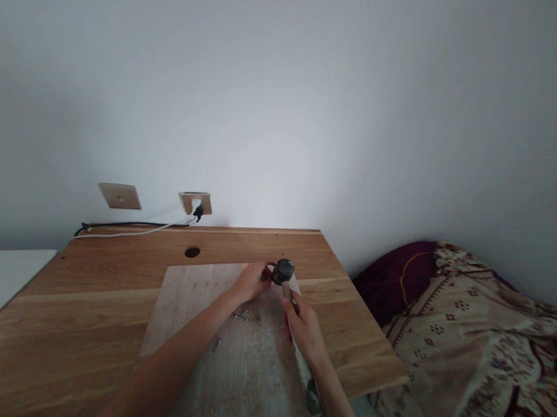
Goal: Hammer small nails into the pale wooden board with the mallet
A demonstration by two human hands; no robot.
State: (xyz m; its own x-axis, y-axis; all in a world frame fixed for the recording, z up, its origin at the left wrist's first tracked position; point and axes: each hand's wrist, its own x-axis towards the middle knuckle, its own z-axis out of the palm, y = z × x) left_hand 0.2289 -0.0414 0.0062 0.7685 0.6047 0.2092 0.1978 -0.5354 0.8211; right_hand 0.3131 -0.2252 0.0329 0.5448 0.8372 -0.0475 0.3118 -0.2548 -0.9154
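My right hand (303, 325) is wrapped round the pale handle of a hammer (283, 271) with a dark, rounded head. The hammer's head is beside the fingertips of my left hand (255, 280). Those fingers are pinched together close over the far right part of a pale wooden board (234, 385); what they hold is hidden. Several loose nails (255, 316) lie on the board below my left wrist, and a single nail (216, 344) lies nearer to me. Small dark marks (215, 283) run in a row along the board's far part.
The board rests on a wooden desk (98, 312) against a white wall. A cable hole (192, 252), a socket with plugs (196, 204) and cables (130, 231) are at the back. Patterned bedding (462, 342) is at the right, and a white surface (4, 275) at the left.
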